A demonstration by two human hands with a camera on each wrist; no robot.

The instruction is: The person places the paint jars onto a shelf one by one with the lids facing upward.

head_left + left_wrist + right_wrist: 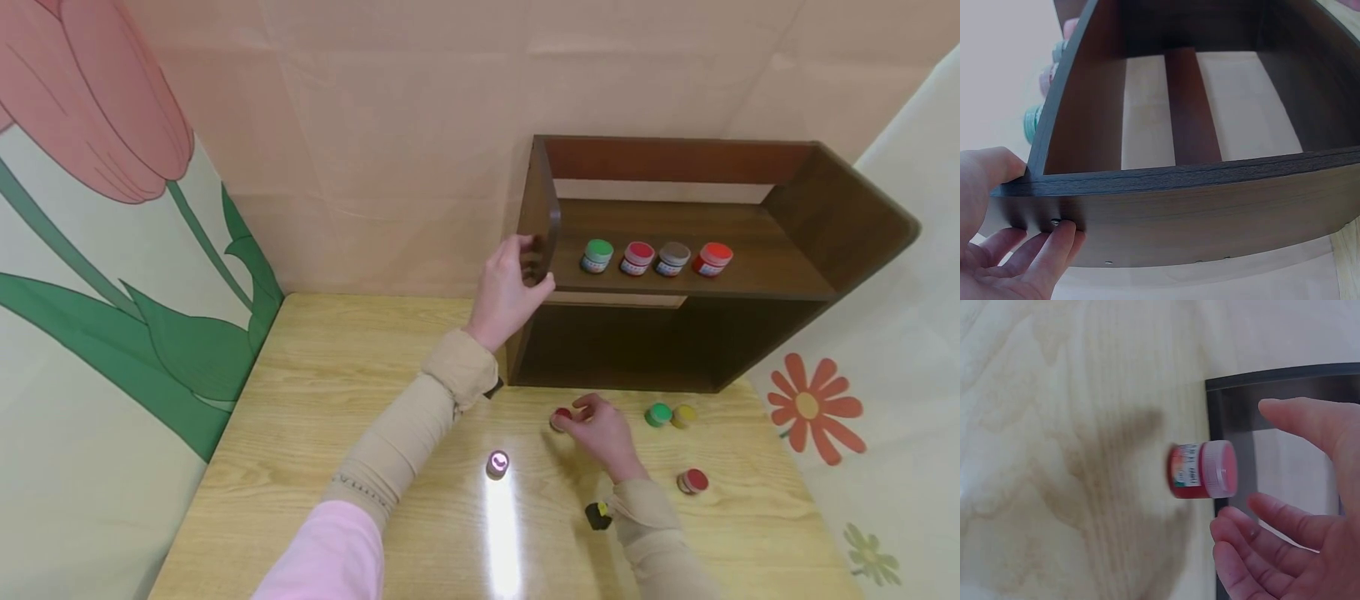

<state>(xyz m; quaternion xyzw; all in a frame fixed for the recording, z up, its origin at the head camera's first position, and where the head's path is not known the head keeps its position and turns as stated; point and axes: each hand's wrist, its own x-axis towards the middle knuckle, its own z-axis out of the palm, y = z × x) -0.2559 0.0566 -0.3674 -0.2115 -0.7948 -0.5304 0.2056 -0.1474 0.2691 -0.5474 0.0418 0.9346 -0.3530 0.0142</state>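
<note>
While pinching the shelf (697, 223), left hand (508, 292): thumb on front edge.
Right hand (602, 435): fingers spread, gripping nothing.
Red jar (1188, 472): upright on bench (337, 350), just beyond fingertips.

Dark-brown shelf (667, 218), red jar (1202, 470), yellow wood-grained table (337, 358)

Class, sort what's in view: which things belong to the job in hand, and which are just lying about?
Likely in the job:
shelf, gripped by the left hand
red jar nearest the right hand
four jars on the shelf
probably the four other jars nearby

Just surroundings:
tulip backdrop
red-flower backdrop
plain backdrop
</note>
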